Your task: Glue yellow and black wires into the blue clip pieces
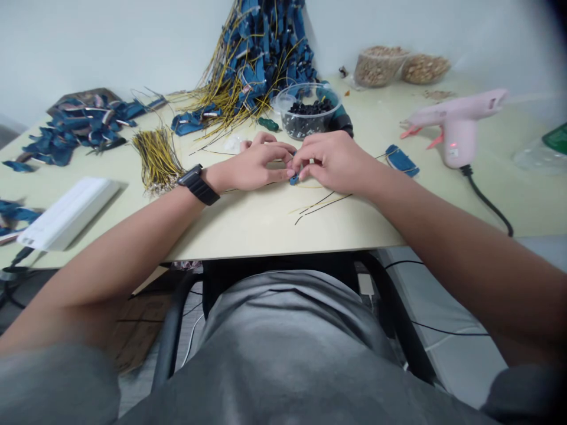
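Note:
My left hand (pixel 261 160) and my right hand (pixel 330 158) meet over the table, fingertips pinched together on a small blue part (pixel 293 179). Most of that part is hidden behind the fingers, so its kind cannot be made out. Thin black and yellow wires (pixel 316 205) lie on the table under and in front of my right hand. A black watch (pixel 199 184) is on my left wrist. Just beyond the hands stands a clear round tub (pixel 305 127) of small black pieces. To the right of my right hand lies a flat blue piece (pixel 401 160).
A pink glue gun (pixel 463 127) with a lit red light stands at right, its cord trailing over the edge. Blue pieces with yellow wires (pixel 261 65) are heaped at the back. At left lie a wire bundle (pixel 156 154), a blue pile (pixel 75 127) and a white box (pixel 73 209).

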{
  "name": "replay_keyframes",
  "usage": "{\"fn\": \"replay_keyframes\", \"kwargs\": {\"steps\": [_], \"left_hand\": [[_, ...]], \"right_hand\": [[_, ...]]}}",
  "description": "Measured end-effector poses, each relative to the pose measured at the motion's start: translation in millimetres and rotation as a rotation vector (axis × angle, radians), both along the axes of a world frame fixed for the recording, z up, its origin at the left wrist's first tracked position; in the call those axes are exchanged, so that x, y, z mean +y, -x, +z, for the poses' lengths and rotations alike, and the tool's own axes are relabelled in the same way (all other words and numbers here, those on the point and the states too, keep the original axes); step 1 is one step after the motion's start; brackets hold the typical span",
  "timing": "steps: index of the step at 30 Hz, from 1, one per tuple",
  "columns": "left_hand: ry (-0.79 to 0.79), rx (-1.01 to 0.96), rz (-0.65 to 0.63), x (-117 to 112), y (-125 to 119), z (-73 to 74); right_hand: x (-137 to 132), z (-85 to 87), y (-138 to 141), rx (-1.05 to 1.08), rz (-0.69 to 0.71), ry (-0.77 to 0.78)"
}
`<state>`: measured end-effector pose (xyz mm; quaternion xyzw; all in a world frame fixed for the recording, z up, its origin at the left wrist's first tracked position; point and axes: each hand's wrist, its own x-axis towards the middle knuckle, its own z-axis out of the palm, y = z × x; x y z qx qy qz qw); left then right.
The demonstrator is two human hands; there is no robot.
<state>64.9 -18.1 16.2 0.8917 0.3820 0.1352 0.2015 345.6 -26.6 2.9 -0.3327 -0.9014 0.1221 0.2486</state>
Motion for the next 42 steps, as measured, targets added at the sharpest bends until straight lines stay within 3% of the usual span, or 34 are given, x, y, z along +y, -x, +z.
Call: {"fn": "replay_keyframes", "kwargs": {"steps": [24, 42], "left_hand": [[0.035, 0.016, 0.031, -4.2, -7.1, 6.7], [0.024, -0.005, 0.035, -1.3, -7.5, 2.3]], "right_hand": [[-6.1, 7.2, 3.0, -0.002, -0.04, 0.067], [-2.1, 3.7, 4.7, -0.011, -0.039, 0.045]]}}
